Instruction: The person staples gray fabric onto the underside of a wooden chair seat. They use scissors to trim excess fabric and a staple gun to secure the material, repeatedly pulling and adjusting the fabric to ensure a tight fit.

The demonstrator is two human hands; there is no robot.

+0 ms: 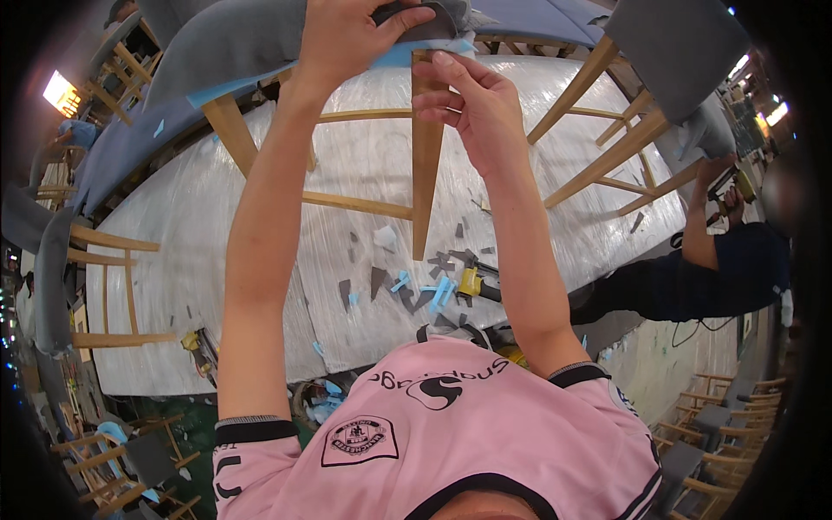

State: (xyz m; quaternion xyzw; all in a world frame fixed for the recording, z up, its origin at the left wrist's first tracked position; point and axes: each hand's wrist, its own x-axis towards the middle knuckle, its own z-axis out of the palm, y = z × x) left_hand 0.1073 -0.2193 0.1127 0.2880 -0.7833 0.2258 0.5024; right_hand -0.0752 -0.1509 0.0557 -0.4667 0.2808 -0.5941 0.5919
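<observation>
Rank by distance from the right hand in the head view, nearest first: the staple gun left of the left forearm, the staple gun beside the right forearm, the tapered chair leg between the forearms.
1. Tapered chair leg, by the right hand.
2. Right staple gun, below the hand.
3. Left staple gun, at the picture's lower left.

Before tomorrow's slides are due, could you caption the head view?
Left hand and right hand at a grey chair, scraps strewn on the table.
</observation>
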